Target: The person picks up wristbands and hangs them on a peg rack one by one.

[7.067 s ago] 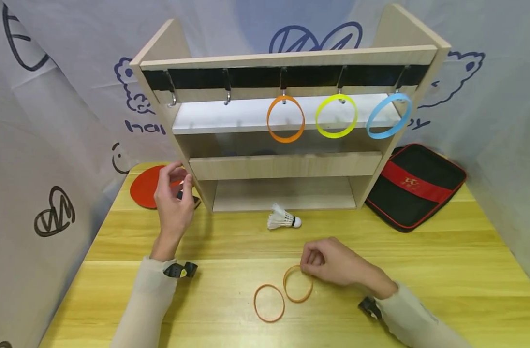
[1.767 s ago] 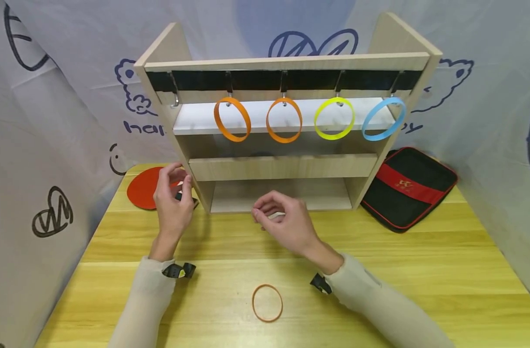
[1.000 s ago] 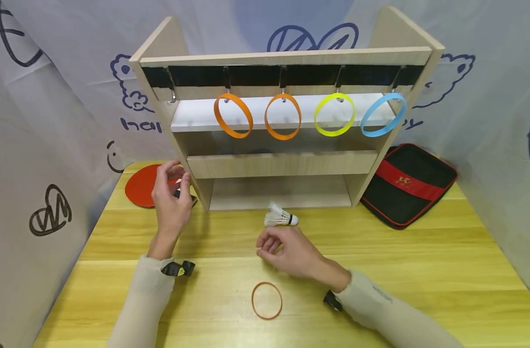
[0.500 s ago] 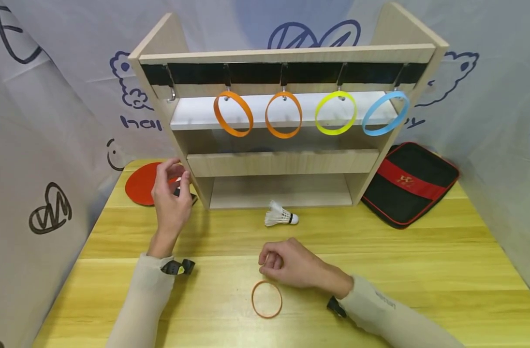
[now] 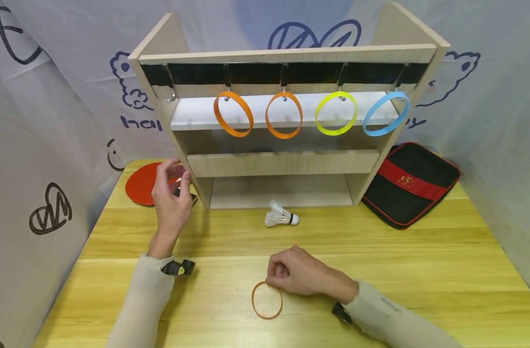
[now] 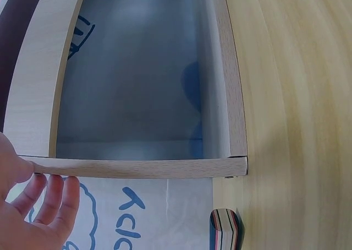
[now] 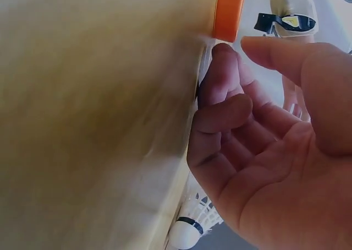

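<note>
My left hand (image 5: 172, 205) holds the left side panel of the wooden shelf (image 5: 287, 164); in the left wrist view its thumb and fingers pinch the panel (image 6: 137, 168) from both faces. A thin orange wristband (image 5: 253, 300) lies on the table. My right hand (image 5: 301, 271) is low over the table, fingertips right at that band's far rim. In the right wrist view the thumb and index finger stand a little apart at the end of the orange wristband (image 7: 227, 13), and the other fingers are curled. Two orange wristbands (image 5: 249, 116), a yellow one (image 5: 318, 123) and a blue one (image 5: 380, 133) hang from hooks.
The leftmost hook (image 5: 172, 94) is bare. A shuttlecock (image 5: 282, 215) lies before the shelf. A red table tennis bat (image 5: 140, 186) is behind my left hand, and a black and red case (image 5: 404, 208) leans by the right side.
One of two orange wristbands on the table now hangs on the second hook from the left. My right hand has come down from near the shelf to the remaining band. My left hand stays put.
</note>
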`<control>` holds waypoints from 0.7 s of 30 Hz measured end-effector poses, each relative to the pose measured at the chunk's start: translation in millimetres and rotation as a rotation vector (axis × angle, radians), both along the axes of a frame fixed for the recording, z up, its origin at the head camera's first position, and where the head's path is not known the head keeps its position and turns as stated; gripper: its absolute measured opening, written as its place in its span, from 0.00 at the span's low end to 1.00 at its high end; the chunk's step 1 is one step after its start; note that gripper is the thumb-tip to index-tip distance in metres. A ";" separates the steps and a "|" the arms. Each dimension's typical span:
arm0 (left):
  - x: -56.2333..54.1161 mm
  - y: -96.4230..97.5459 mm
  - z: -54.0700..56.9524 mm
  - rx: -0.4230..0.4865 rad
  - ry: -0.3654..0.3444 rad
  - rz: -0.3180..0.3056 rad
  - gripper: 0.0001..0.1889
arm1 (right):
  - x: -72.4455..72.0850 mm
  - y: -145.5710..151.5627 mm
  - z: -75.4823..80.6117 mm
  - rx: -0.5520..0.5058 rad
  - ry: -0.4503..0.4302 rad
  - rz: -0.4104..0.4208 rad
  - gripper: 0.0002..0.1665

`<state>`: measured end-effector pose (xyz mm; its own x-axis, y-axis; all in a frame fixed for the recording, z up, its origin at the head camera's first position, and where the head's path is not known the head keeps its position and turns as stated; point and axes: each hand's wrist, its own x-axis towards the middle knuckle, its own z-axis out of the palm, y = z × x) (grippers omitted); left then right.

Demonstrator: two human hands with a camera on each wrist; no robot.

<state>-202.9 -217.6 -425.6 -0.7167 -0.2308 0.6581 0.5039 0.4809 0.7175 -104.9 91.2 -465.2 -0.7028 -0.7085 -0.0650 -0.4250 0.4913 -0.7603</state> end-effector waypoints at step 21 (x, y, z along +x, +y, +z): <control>0.4 -0.6 -0.4 -0.014 0.010 -0.005 0.17 | 3.9 0.9 -0.9 -0.028 -0.028 -0.004 0.08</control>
<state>-202.5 -218.3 -426.0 -0.7115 -0.2177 0.6681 0.5133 0.4882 0.7058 -101.0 92.1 -466.2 -0.7036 -0.7076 -0.0649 -0.4018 0.4715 -0.7850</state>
